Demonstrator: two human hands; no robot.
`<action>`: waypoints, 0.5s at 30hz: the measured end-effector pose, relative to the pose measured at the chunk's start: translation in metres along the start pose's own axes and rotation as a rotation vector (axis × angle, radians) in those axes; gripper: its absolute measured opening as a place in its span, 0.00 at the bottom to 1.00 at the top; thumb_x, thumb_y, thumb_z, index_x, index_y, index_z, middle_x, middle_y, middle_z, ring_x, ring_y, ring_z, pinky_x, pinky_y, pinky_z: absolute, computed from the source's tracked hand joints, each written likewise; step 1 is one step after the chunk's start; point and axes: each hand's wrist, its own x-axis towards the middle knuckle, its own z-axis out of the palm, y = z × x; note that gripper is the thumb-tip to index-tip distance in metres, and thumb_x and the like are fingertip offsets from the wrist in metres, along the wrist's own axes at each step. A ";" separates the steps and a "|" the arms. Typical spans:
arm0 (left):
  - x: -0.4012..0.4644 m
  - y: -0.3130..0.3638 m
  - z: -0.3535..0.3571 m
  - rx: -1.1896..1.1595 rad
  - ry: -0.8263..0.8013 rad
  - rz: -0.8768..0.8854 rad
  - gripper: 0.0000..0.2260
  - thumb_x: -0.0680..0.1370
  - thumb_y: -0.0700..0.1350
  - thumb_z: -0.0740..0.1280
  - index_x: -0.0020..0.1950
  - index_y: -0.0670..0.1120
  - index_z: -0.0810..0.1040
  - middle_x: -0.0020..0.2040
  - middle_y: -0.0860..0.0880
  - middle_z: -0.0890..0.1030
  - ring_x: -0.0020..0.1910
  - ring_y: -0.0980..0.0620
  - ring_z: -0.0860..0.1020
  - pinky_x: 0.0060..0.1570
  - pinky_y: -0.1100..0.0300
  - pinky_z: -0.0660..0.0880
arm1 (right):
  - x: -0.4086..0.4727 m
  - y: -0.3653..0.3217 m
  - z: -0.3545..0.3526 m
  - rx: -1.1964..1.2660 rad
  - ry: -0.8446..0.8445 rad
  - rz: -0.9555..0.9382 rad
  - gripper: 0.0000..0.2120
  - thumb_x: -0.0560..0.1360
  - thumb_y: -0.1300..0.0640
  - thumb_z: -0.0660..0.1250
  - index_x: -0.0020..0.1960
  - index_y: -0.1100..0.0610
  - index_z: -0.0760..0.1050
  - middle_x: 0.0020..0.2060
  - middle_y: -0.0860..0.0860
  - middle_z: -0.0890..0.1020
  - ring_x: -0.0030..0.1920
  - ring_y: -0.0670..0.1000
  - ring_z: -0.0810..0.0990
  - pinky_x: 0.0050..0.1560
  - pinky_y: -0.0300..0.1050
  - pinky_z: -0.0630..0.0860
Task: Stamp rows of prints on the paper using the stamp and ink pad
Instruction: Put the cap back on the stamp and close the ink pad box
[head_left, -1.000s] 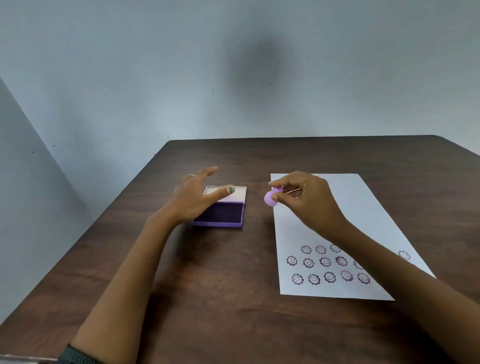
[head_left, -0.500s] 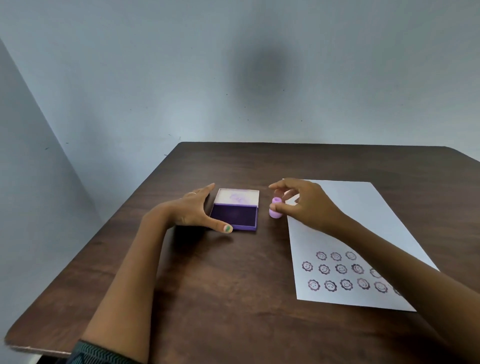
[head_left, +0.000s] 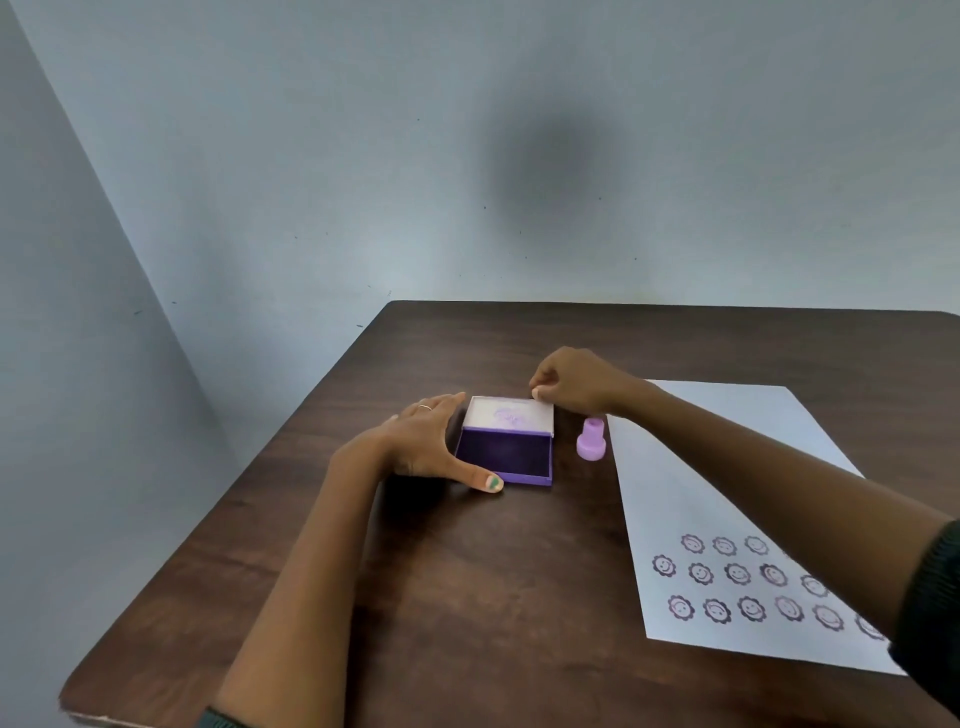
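Left hand (head_left: 421, 441) fingers spread wide against the ink pad (head_left: 505, 452); right hand (head_left: 571, 382) fingers pinch its lid (head_left: 509, 414); stamp (head_left: 591, 439) stands free.

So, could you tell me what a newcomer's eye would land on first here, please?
Probably the open purple ink pad mid-table, with the left hand braced against its left side and the right hand pinching the far corner of its raised lid. Next, the lilac stamp standing alone beside the paper, whose near end carries rows of smiley prints.

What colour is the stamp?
Light purple, standing on the table beside the ink pad; head view.
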 end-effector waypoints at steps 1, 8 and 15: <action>0.000 0.000 0.000 0.000 0.000 0.000 0.56 0.59 0.69 0.72 0.77 0.53 0.45 0.79 0.51 0.50 0.77 0.48 0.49 0.74 0.45 0.52 | 0.003 -0.002 0.001 0.003 -0.008 0.002 0.11 0.75 0.62 0.63 0.54 0.64 0.80 0.54 0.58 0.83 0.51 0.53 0.79 0.49 0.43 0.74; 0.002 -0.001 0.000 0.009 -0.017 -0.013 0.56 0.60 0.70 0.72 0.77 0.54 0.45 0.79 0.51 0.49 0.77 0.47 0.49 0.74 0.43 0.53 | 0.009 -0.011 0.001 0.042 -0.075 0.028 0.09 0.75 0.63 0.64 0.53 0.65 0.80 0.53 0.59 0.82 0.48 0.52 0.78 0.46 0.41 0.72; -0.001 0.003 -0.002 0.001 -0.015 0.002 0.54 0.62 0.67 0.72 0.77 0.53 0.45 0.79 0.51 0.49 0.77 0.46 0.48 0.74 0.42 0.53 | 0.006 -0.012 -0.009 0.094 -0.082 0.046 0.09 0.74 0.65 0.64 0.51 0.66 0.80 0.53 0.59 0.83 0.49 0.52 0.78 0.49 0.44 0.75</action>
